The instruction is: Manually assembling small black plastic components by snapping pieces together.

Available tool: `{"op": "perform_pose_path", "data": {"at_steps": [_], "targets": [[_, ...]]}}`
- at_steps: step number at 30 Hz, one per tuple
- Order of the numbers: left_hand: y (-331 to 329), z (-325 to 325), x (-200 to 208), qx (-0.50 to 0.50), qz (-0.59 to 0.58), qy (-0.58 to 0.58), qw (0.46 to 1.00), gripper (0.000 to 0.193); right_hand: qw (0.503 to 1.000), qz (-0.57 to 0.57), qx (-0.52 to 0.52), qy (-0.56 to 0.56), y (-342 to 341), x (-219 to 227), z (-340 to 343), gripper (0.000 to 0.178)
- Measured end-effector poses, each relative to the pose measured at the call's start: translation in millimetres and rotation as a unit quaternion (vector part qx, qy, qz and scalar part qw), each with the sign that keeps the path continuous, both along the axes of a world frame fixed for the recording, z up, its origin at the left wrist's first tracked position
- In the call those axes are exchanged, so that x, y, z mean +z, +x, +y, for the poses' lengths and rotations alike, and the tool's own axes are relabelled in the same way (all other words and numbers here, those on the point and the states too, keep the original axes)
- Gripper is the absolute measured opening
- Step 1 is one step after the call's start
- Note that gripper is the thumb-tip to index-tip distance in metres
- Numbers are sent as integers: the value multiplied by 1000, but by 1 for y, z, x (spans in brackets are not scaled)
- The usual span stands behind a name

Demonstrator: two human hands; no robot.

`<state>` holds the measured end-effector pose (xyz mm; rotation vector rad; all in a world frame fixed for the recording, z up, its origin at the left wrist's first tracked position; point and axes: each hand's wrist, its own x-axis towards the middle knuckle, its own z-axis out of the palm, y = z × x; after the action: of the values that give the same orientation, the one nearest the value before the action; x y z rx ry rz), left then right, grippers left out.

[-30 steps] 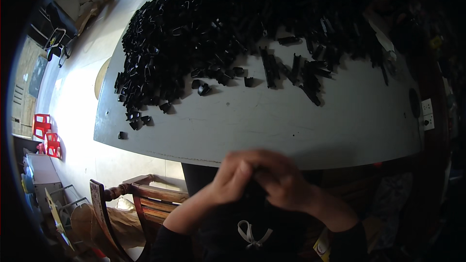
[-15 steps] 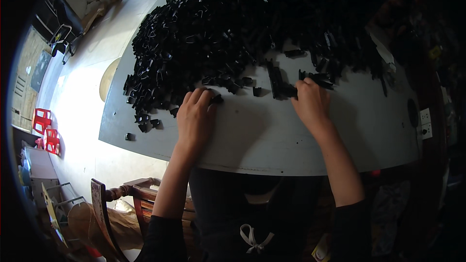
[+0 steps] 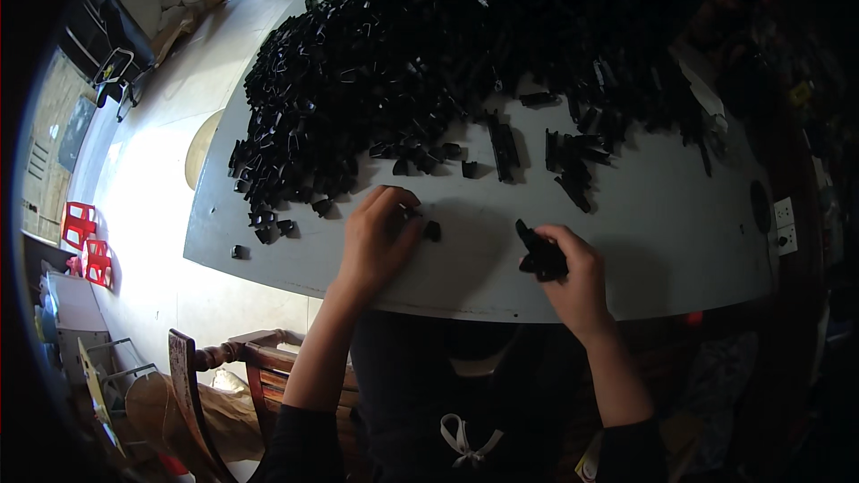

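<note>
Close to the table's near edge, my right hand (image 3: 577, 275) is closed around a black plastic clip-like piece (image 3: 543, 256), one narrow end of it sticking up past the fingers. It may be more than one piece. My left hand (image 3: 376, 237) has its fingers curled in over the tabletop; something dark shows between them, too small to name. Just beside its thumb is a small black piece (image 3: 433, 231). Ahead of the hands a few long black channel-shaped pieces (image 3: 503, 148) lie side by side, and a loose cluster of black pieces (image 3: 573, 170) lies farther right.
A large heap of small black pieces (image 3: 340, 80), some with wire loops, covers the far part of the grey table (image 3: 465, 282). One stray piece (image 3: 240, 252) lies near the left edge. A wooden chair (image 3: 259, 358) stands at lower left, red stools (image 3: 97, 261) beyond it.
My right hand has drawn back toward me with a black piece in it, leaving the cluster. My left hand has moved slightly right and nearer, away from the heap's edge.
</note>
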<state>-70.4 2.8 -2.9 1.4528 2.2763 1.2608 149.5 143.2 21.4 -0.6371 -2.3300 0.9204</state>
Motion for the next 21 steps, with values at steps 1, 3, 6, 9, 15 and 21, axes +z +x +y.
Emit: {"op": "perform_pose_path", "data": {"at_steps": [1, 3, 6, 9, 15, 21], "targets": [[4, -3, -2, -11, -128, 62, 990, 19, 1000, 2, 8, -9, 2, 5, -5, 26], [21, -5, 8, -33, -305, 101, 947, 20, 999, 13, 19, -44, 5, 14, -15, 23], [40, -10, 15, -115, -518, 147, 835, 23, 998, 1, 67, 13, 10, 23, -24, 22], [57, -15, 29, -114, -542, 165, 816, 26, 995, -13, 89, 46, 14, 37, -30, 30], [71, -21, 39, -163, -526, 115, 826, 28, 992, -29, 77, 96, 21, 43, -33, 35], [72, -27, 48, -159, -503, 74, 846, 32, 988, -21, 101, 116, 21, 46, -32, 34]]}}
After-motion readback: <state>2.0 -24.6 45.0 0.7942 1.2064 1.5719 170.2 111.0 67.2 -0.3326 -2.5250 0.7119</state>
